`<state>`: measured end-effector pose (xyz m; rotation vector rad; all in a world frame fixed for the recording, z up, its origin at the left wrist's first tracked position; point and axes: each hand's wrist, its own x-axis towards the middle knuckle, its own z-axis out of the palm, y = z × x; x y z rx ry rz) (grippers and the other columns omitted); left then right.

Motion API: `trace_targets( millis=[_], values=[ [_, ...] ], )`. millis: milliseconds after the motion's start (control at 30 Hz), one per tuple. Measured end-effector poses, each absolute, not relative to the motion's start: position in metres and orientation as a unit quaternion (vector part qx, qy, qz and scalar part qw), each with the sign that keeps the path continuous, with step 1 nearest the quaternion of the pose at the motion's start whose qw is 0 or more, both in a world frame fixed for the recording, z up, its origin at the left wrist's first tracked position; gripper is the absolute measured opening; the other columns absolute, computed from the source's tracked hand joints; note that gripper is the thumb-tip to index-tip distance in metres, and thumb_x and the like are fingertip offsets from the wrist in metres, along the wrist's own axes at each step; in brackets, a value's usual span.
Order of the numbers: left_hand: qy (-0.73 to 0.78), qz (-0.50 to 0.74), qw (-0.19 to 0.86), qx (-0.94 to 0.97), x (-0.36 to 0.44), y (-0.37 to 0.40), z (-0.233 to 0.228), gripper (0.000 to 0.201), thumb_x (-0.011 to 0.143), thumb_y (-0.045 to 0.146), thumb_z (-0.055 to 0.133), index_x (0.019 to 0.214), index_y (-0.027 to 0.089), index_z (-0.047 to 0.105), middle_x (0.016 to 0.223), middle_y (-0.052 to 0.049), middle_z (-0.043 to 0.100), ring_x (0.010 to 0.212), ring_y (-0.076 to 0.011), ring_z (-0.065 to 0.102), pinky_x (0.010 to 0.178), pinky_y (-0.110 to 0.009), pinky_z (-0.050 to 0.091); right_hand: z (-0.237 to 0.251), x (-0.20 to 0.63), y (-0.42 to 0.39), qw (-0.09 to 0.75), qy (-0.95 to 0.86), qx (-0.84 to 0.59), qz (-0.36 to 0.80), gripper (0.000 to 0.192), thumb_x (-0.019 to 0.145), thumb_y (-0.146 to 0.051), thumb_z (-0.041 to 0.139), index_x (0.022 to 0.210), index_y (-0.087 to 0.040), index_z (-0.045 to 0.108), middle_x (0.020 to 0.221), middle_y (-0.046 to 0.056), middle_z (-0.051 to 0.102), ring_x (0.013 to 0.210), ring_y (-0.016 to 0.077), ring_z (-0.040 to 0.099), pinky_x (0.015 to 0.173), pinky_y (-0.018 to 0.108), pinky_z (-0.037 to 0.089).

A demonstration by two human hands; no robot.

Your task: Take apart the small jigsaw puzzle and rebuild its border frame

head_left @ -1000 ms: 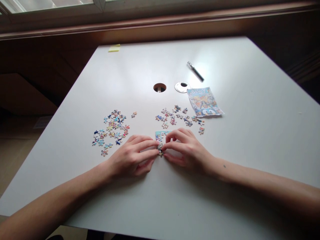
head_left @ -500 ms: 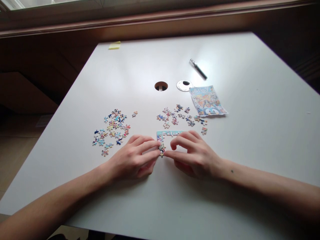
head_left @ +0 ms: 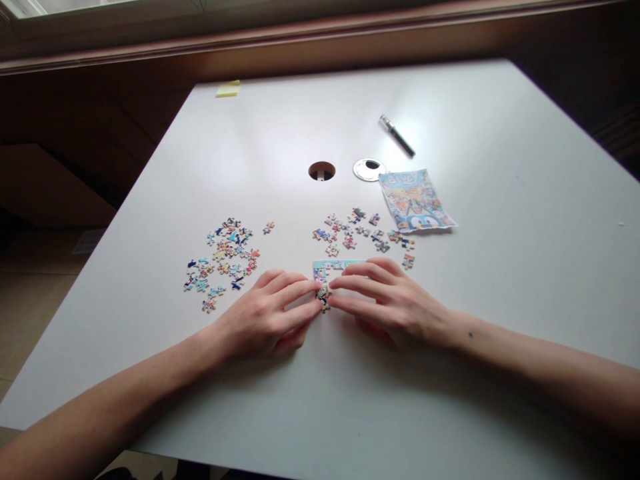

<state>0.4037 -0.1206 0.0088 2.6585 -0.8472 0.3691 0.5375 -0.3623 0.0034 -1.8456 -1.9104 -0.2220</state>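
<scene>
On the white table [head_left: 450,100], my left hand [head_left: 265,317] and my right hand [head_left: 395,303] rest side by side with their fingertips meeting on a small puzzle piece [head_left: 323,294]. That piece lies at the lower left end of a short joined strip of light-blue puzzle pieces [head_left: 330,267], partly covered by my right fingers. A pile of loose pieces [head_left: 223,260] lies to the left of my left hand. A second scatter of loose pieces [head_left: 360,232] lies just beyond my right hand. The printed reference picture [head_left: 415,200] lies farther right.
A black pen [head_left: 397,135] lies at the back right. A round cable hole [head_left: 321,171] and its loose white cover ring [head_left: 369,169] sit mid-table. A yellow sticky note pad [head_left: 228,89] lies at the far left corner. A window sill runs behind the table.
My right fingers lifted and curled back half a second ago, then stretched flat again onto the piece next to my left fingertips. The left hand stayed put. The camera tilted slightly.
</scene>
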Motion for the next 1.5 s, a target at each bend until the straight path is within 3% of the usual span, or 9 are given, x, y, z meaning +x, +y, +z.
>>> trace_targets(
  millis=[100,433,767,1200,1300,1367,1433,1500],
  values=[
    [-0.289,0.111,0.157,0.938,0.404,-0.121,0.009,0.038,0.087,0.014,0.060,0.125,0.020,0.061,0.137,-0.011,0.061,0.124,-0.0280,0.056,0.101,-0.043,0.044,-0.002,0.542,-0.363,0.248,-0.655,-0.707,-0.102,0.040,0.089,-0.011,0.054,0.126,-0.024,0.059,0.124,0.007,0.068,0.117,0.0247,0.057,0.094,0.043,0.045],
    [-0.291,0.115,0.157,0.937,0.403,-0.120,0.008,0.037,0.086,0.015,0.062,0.122,0.022,0.063,0.135,-0.010,0.062,0.124,-0.0285,0.056,0.100,-0.044,0.043,-0.003,0.547,-0.360,0.243,-0.651,-0.715,-0.071,0.035,0.090,-0.012,0.054,0.122,-0.022,0.062,0.121,0.009,0.069,0.118,0.0250,0.056,0.096,0.044,0.046],
    [-0.281,0.107,0.149,0.942,0.403,-0.118,0.007,0.043,0.085,0.017,0.062,0.127,0.021,0.061,0.140,-0.011,0.059,0.127,-0.0309,0.054,0.104,-0.047,0.041,-0.002,0.548,-0.360,0.215,-0.672,-0.706,-0.061,0.036,0.095,-0.014,0.050,0.129,-0.023,0.058,0.142,0.010,0.057,0.135,0.0276,0.045,0.104,0.048,0.043],
    [-0.290,0.098,0.142,0.941,0.404,-0.119,0.010,0.040,0.086,0.016,0.060,0.126,0.020,0.062,0.140,-0.011,0.059,0.126,-0.0306,0.054,0.103,-0.047,0.041,0.000,0.547,-0.361,0.216,-0.695,-0.683,-0.065,0.033,0.098,-0.015,0.047,0.130,-0.018,0.055,0.139,0.011,0.059,0.132,0.0255,0.048,0.104,0.045,0.042],
    [-0.295,0.097,0.146,0.939,0.404,-0.119,0.010,0.043,0.086,0.016,0.060,0.128,0.019,0.060,0.142,-0.012,0.057,0.127,-0.0309,0.052,0.103,-0.047,0.041,0.005,0.545,-0.362,0.233,-0.719,-0.651,-0.072,0.030,0.098,-0.013,0.044,0.125,-0.015,0.056,0.126,0.014,0.064,0.122,0.0245,0.053,0.096,0.041,0.043],
    [-0.296,0.107,0.154,0.937,0.404,-0.119,0.010,0.043,0.085,0.015,0.060,0.128,0.019,0.059,0.141,-0.014,0.057,0.126,-0.0305,0.053,0.103,-0.047,0.041,0.007,0.544,-0.363,0.235,-0.730,-0.640,-0.051,0.024,0.098,-0.013,0.041,0.115,-0.015,0.059,0.107,0.013,0.067,0.100,0.0218,0.056,0.084,0.037,0.044],
    [-0.294,0.123,0.165,0.934,0.404,-0.120,0.010,0.040,0.084,0.013,0.061,0.124,0.019,0.060,0.131,-0.014,0.061,0.120,-0.0285,0.056,0.100,-0.046,0.042,0.008,0.544,-0.363,0.229,-0.738,-0.634,-0.005,0.022,0.098,-0.012,0.037,0.102,-0.015,0.058,0.087,0.008,0.062,0.079,0.0182,0.049,0.073,0.033,0.040],
    [-0.289,0.135,0.177,0.931,0.403,-0.120,0.009,0.032,0.083,0.011,0.060,0.114,0.018,0.061,0.114,-0.012,0.065,0.106,-0.0248,0.060,0.094,-0.042,0.044,0.008,0.545,-0.363,0.222,-0.743,-0.630,0.040,0.023,0.096,-0.010,0.034,0.093,-0.016,0.056,0.078,0.005,0.057,0.070,0.0169,0.040,0.068,0.031,0.035]
  ],
)
